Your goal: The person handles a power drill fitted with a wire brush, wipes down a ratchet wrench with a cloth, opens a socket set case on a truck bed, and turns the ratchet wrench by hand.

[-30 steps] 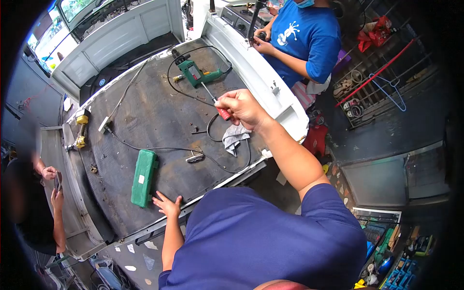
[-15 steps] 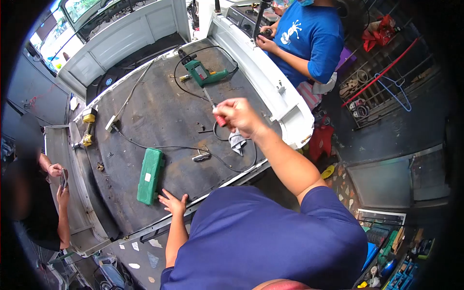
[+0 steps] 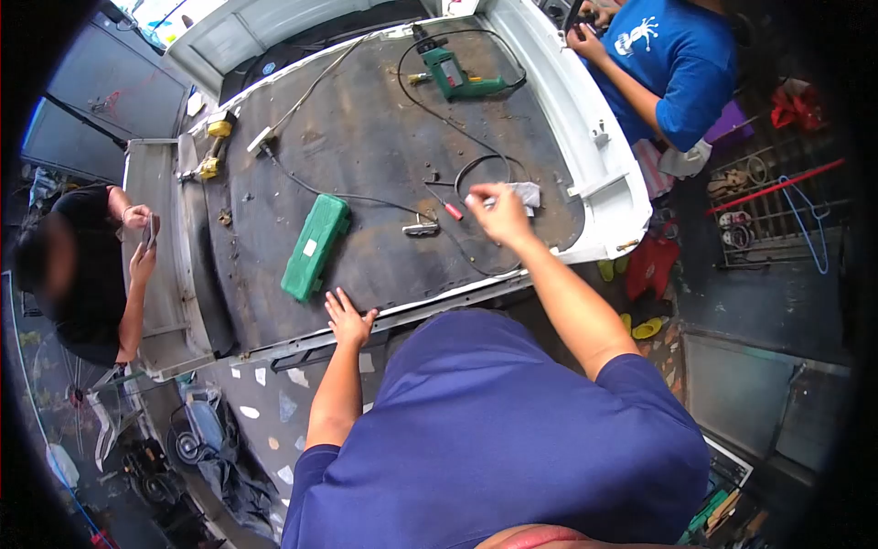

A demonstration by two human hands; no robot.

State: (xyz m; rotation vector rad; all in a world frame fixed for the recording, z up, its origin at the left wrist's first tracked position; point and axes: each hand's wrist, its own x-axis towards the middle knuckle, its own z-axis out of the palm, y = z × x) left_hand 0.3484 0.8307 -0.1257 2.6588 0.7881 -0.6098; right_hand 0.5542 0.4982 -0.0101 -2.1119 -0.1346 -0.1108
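Note:
A screwdriver [image 3: 453,210] with a red handle lies on the dark mat of the truck bed [image 3: 384,146]. Just right of that handle, my right hand [image 3: 500,215] hovers with loosely bent fingers and holds nothing. My left hand [image 3: 349,320] rests with spread fingers at the bed's near edge. Beyond its fingertips lies a closed green case [image 3: 315,247]. A small metal tool [image 3: 421,229], its kind unclear, lies left of the screwdriver. Partly behind my right hand is a pale cloth [image 3: 525,194].
A green corded drill [image 3: 457,75] lies at the far side, its cable looping toward me. At the left are a yellow cordless drill [image 3: 216,146] and a power strip [image 3: 261,139]. A person in blue [image 3: 700,73] stands beyond the right wall; another in black [image 3: 91,238] is at the left.
The screwdriver, held in my right hand before, now lies on the mat, and the hand has come off it. My left hand stays at the near edge. The view has shifted.

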